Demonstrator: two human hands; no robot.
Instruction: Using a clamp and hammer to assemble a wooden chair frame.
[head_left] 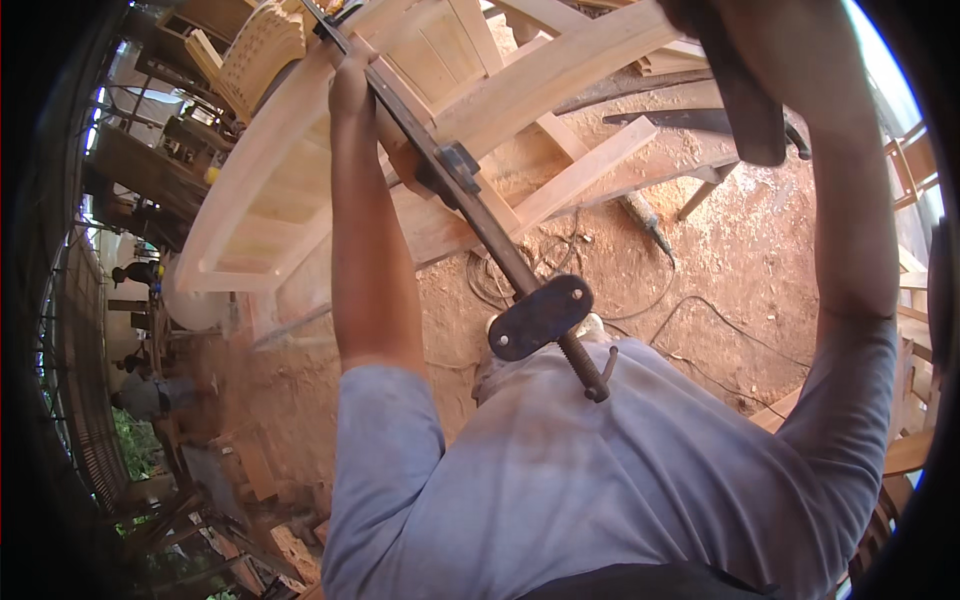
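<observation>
A long metal bar clamp (490,235) slants from the upper left down toward my torso. Around its bar near the far end, my left hand (352,88) is closed. The clamp's near end has a dark plate (540,318) and a threaded screw (580,365) with a small cross handle, close to my shirt. Under the bar lies a pale wooden panelled frame (235,235) with a curved edge. My right hand (775,45), partly cut off at the upper right, is raised and closed on a dark, flat piece with a rounded end (755,125); its kind is unclear.
A handsaw-like blade (680,120) lies beyond a pale wooden strip (590,170). A corded power tool (645,220) rests on the shavings-strewn floor (740,250), with loose cables (700,305) around it. Carved wooden pieces (260,60) stand at the far left.
</observation>
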